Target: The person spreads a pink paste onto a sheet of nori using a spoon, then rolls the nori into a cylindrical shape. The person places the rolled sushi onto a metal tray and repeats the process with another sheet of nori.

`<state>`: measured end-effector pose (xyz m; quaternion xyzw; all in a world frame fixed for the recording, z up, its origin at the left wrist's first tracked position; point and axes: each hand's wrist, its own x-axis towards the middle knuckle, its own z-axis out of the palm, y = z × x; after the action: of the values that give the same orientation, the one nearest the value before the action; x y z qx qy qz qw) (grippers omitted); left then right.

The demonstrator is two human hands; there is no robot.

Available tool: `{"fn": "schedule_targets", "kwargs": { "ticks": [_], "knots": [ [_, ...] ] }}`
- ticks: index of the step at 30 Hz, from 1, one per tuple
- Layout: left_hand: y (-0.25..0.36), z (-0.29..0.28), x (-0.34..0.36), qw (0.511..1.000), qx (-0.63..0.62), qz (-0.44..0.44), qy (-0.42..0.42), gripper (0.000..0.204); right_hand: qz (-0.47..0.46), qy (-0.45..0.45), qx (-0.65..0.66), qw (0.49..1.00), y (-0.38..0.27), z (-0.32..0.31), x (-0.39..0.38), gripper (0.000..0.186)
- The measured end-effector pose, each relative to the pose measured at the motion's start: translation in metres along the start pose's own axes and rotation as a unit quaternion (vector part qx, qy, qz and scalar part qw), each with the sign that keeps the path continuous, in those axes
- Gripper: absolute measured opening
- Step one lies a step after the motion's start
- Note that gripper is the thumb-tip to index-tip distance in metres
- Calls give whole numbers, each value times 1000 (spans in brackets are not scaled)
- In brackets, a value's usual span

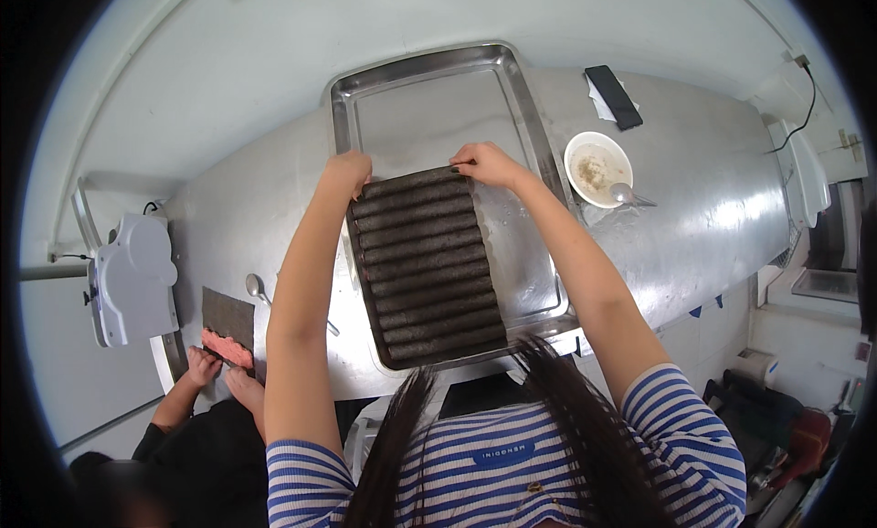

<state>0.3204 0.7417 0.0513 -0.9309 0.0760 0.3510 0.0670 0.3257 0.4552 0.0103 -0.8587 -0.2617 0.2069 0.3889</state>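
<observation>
A row of dark seaweed rolls [425,263] lies side by side in a large metal tray [429,117], filling the left part of its near half. The farthest seaweed roll [408,180] is between my two hands. My left hand [350,174] is closed on its left end, partly hiding that end. At the other end, the fingers of my right hand [489,164] pinch the roll's tip. Both hands are over the tray, with the forearms stretched along either side of the rolls.
Right of the tray stands a white bowl [589,153] with a spoon [630,195]. A black flat slab [614,97] rests on white paper. Another spoon [259,289] lies left. At lower left, a co-worker's hands [219,373] handle a seaweed sheet [228,314] with pink filling, near a white machine [137,277].
</observation>
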Motion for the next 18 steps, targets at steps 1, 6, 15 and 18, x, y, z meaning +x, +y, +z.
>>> {"fn": "schedule_targets", "kwargs": {
  "ticks": [1,6,15,18],
  "knots": [
    [-2,1,3,1000,-1,2,-1,33,-23,18,-12,1000,-6,-1,0,24],
    [-12,1,8,998,-52,29,6,32,-92,38,-75,992,-12,8,11,27],
    [-18,12,11,1000,1,-21,-1,30,57,-36,-120,990,-22,-4,-9,23],
    [-5,8,7,993,30,-84,80,19,-43,73,-145,986,-6,-37,-62,23]
  ]
}}
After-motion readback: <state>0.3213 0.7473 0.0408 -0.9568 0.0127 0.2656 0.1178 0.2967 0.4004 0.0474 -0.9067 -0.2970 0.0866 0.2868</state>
